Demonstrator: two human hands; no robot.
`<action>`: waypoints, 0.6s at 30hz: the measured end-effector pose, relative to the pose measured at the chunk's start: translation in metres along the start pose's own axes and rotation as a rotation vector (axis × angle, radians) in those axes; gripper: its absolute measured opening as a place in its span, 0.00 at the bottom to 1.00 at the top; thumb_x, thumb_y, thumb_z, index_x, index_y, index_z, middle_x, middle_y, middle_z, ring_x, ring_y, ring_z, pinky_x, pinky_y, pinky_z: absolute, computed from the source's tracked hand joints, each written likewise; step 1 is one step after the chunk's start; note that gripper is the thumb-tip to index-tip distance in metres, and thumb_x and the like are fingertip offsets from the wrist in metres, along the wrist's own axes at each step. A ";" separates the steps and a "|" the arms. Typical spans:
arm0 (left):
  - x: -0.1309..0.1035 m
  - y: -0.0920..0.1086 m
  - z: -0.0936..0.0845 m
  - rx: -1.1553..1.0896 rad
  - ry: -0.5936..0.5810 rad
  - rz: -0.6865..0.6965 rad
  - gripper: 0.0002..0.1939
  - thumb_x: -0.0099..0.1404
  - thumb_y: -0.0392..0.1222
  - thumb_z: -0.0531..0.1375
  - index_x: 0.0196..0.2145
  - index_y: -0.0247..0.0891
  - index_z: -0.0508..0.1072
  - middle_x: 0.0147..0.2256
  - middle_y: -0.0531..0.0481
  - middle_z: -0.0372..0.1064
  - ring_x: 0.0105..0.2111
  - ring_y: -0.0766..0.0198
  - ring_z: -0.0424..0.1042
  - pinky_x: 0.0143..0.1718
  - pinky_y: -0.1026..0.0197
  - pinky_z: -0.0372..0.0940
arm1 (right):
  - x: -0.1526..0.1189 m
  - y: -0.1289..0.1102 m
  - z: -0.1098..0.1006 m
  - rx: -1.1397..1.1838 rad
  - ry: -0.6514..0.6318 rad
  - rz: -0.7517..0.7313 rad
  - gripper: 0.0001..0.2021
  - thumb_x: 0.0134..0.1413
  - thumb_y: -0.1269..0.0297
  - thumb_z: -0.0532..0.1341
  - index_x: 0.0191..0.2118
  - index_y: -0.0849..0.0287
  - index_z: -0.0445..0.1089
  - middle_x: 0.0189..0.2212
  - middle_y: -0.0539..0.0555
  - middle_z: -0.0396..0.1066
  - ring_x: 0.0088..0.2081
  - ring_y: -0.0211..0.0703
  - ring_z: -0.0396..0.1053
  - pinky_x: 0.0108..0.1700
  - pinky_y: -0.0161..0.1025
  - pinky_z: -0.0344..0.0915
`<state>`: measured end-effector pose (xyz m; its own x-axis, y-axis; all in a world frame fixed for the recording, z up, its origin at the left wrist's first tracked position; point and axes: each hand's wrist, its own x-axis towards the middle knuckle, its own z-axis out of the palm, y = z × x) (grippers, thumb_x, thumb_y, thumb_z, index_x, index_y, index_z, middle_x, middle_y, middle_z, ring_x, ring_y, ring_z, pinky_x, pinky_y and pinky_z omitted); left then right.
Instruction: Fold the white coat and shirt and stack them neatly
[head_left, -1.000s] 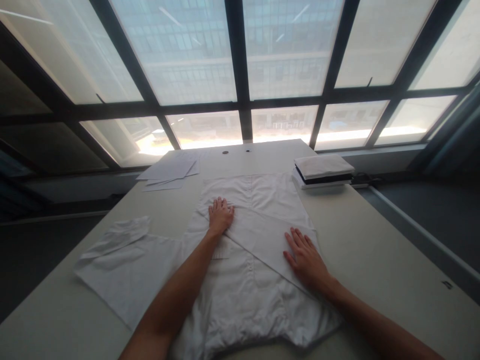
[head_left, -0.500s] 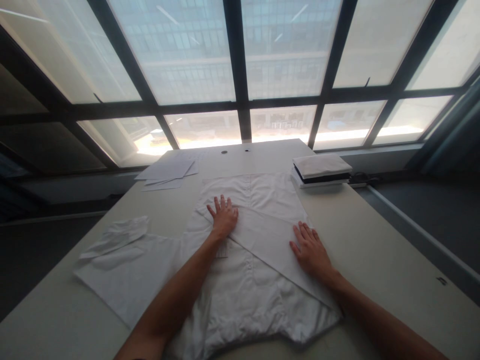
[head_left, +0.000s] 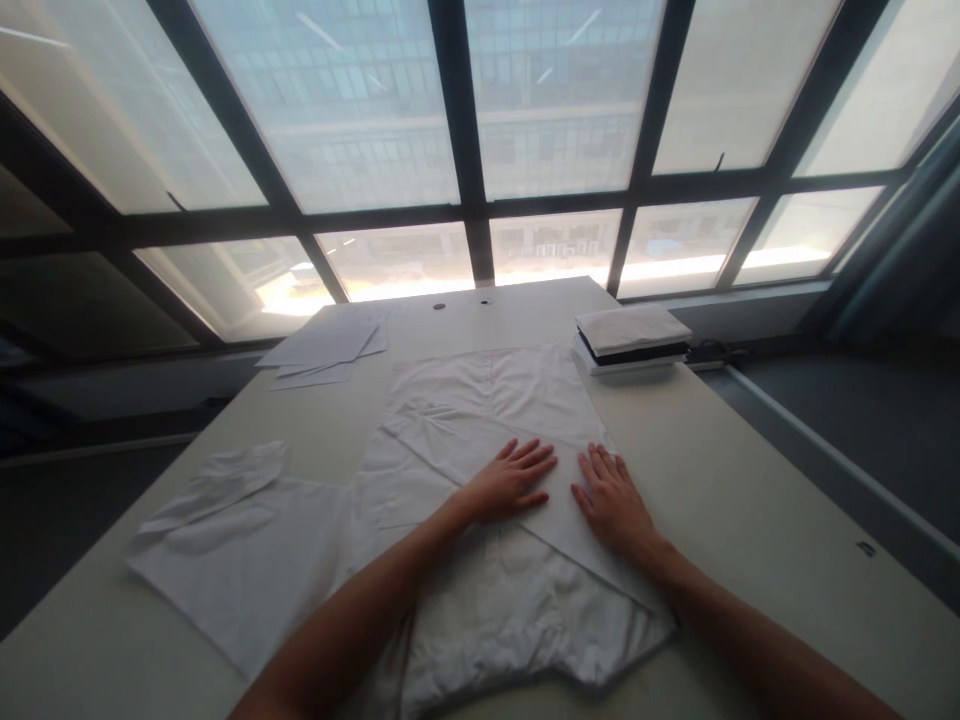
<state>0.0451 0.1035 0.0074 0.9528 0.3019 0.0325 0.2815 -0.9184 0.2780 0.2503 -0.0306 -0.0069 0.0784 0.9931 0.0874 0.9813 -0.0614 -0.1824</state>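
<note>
A white short-sleeved garment [head_left: 480, 625], probably a shirt, lies spread on the table. Its right side is folded inward, making a slanting band of cloth across the middle. My left hand [head_left: 514, 478] rests flat on this folded band near the centre, fingers spread. Just to its right, my right hand [head_left: 613, 497] lies flat on the band by the fold's outer edge. A sleeve [head_left: 232, 540] stretches out to the left with its cuff end rumpled. Small creases show in the cloth left of my left hand.
The white table [head_left: 750, 500] reaches toward a large window wall. Loose paper sheets [head_left: 322, 345] lie at the back left. A stack of folded cloth [head_left: 632, 338], white with a dark layer, sits at the back right. A curtain [head_left: 892, 240] hangs at the far right.
My left hand has slid right and nearer to me across the folded cloth, ending close to my right hand. My right hand stays at the fold's edge. The view has shifted slightly.
</note>
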 end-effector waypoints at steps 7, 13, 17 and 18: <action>0.004 0.000 0.005 0.014 0.068 -0.049 0.26 0.76 0.44 0.44 0.69 0.47 0.53 0.68 0.50 0.50 0.69 0.61 0.44 0.69 0.49 0.40 | -0.014 -0.018 -0.001 0.084 -0.108 -0.291 0.34 0.66 0.49 0.52 0.71 0.62 0.48 0.71 0.62 0.40 0.71 0.51 0.35 0.70 0.52 0.37; 0.005 -0.001 0.006 0.021 0.076 -0.064 0.26 0.75 0.43 0.45 0.69 0.44 0.53 0.68 0.50 0.50 0.69 0.61 0.45 0.69 0.50 0.41 | -0.006 -0.013 0.004 0.065 -0.090 -0.224 0.34 0.67 0.50 0.49 0.71 0.65 0.48 0.71 0.61 0.41 0.71 0.49 0.37 0.70 0.51 0.37; 0.006 -0.003 0.009 0.026 0.074 -0.060 0.28 0.74 0.42 0.47 0.69 0.43 0.52 0.68 0.49 0.49 0.69 0.60 0.46 0.69 0.49 0.41 | 0.006 0.006 0.008 0.014 -0.055 -0.116 0.33 0.67 0.51 0.47 0.70 0.67 0.49 0.70 0.62 0.44 0.71 0.49 0.39 0.70 0.51 0.38; 0.005 -0.004 0.009 0.026 0.077 -0.058 0.27 0.74 0.42 0.47 0.69 0.43 0.52 0.68 0.49 0.49 0.69 0.60 0.45 0.69 0.48 0.41 | 0.009 0.011 0.009 0.001 -0.043 -0.090 0.33 0.68 0.51 0.46 0.70 0.67 0.49 0.70 0.62 0.44 0.71 0.49 0.39 0.70 0.52 0.37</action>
<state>0.0502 0.1063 -0.0020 0.9235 0.3727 0.0913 0.3397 -0.9047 0.2570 0.2605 -0.0218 -0.0166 -0.0180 0.9980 0.0611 0.9839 0.0285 -0.1763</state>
